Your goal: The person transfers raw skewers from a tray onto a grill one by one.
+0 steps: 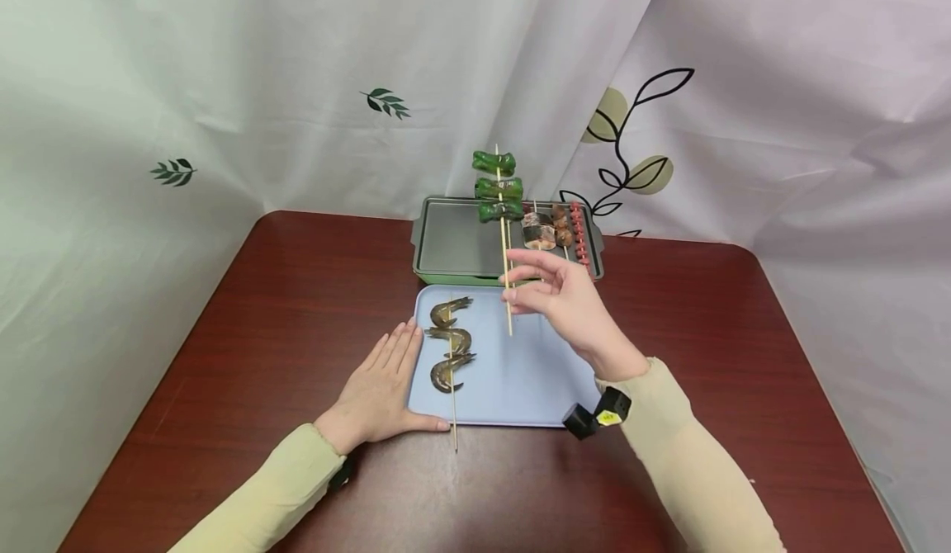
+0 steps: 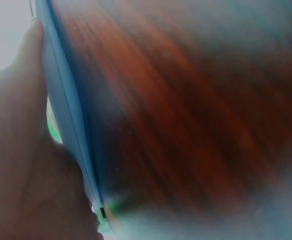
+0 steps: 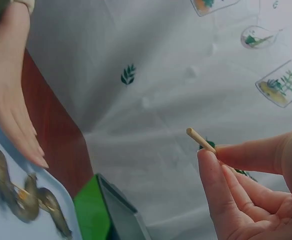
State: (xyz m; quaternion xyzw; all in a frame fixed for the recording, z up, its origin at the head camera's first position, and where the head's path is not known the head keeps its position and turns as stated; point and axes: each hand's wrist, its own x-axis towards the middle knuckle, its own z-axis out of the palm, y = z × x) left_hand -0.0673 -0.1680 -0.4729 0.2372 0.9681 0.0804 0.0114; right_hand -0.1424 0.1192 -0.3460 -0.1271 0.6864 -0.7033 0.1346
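Observation:
My right hand pinches the bare stick of a green pepper skewer between thumb and fingertips. Three green pepper pieces on it overlap the grill pan behind in the head view. The stick's end pokes out past the thumb in the right wrist view. My left hand lies with straight fingers along the left edge of a light blue tray, its thumb at the front edge. On the tray's left side, beside that hand, lies a shrimp skewer with three shrimp; its stick sticks out over the front rim.
Behind the tray stands a green grill pan with a grey top. On its right side lie a skewer of fish pieces, a skewer of brown balls and a red skewer. White curtains surround the dark red wooden table.

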